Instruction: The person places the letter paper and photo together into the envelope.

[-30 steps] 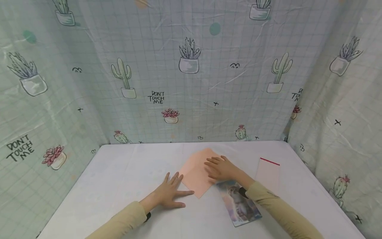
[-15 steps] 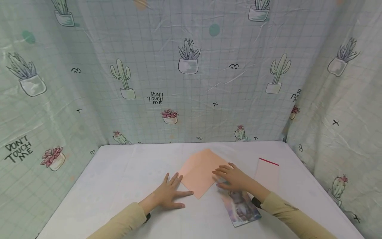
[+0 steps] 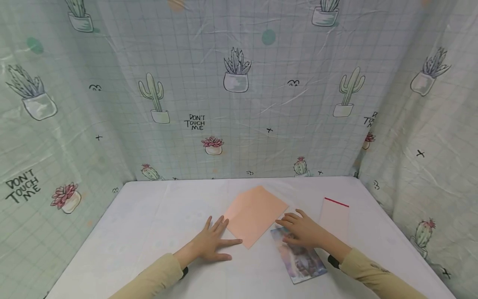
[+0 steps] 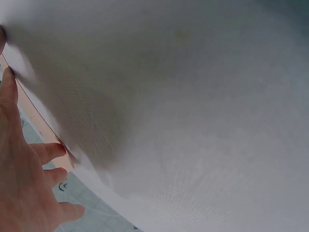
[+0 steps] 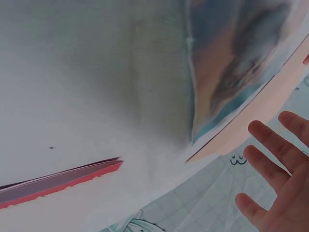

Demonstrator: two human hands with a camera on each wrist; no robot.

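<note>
A peach paper envelope (image 3: 257, 214) lies on the white table with its pointed flap toward the back. My left hand (image 3: 209, 243) rests flat with fingers spread. Its fingertips touch the envelope's left edges, and in the left wrist view that hand (image 4: 24, 159) lies along the peach rim. Over the top of a glossy picture card (image 3: 302, 263) is my right hand (image 3: 308, 232), fingers loosely spread and holding nothing. The card shows a furry animal on a pastel background. The right wrist view has the extended fingers (image 5: 268, 169) apart from the card (image 5: 236, 63).
Right of the card lies a pale pink flat piece (image 3: 335, 218) with a red strip along its far edge, partly behind the right forearm. A cactus-print curtain (image 3: 239, 112) encloses the white table (image 3: 164, 216) at the back and sides.
My right hand has left the envelope and moved right and toward me, over the card. The left hand, envelope and card stay in place.
</note>
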